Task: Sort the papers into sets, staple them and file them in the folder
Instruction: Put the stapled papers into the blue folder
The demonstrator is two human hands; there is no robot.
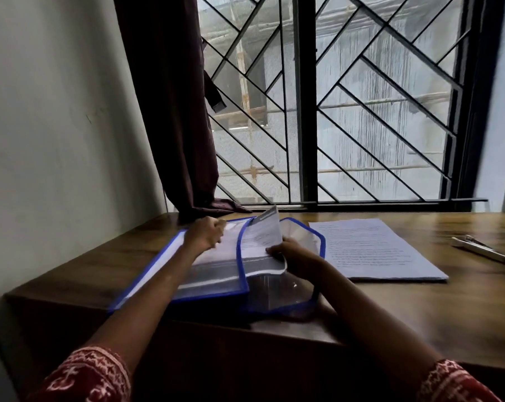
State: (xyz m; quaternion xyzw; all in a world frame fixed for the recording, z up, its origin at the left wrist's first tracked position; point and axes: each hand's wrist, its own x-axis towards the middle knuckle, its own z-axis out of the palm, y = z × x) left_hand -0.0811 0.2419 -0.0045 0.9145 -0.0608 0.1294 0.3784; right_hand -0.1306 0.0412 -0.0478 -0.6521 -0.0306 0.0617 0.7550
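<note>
A clear plastic folder (pixel 213 281) with blue edging lies at the table's left end, its flap (pixel 300 236) folded out to the right. My left hand (pixel 206 233) grips the folder's far edge with curled fingers. My right hand (pixel 292 258) pinches the near corner of a printed set of papers (pixel 263 242) that curls upward, partly inside the folder's opening. A second stack of printed papers (pixel 373 248) lies flat on the table to the right. Farther right lies a silver stapler (pixel 480 248).
The wooden table (pixel 448 309) stands against a barred window (pixel 332 111). A dark curtain (pixel 170 111) hangs at the left, its hem touching the table just behind the folder. A pale wall (pixel 57 126) borders the left side.
</note>
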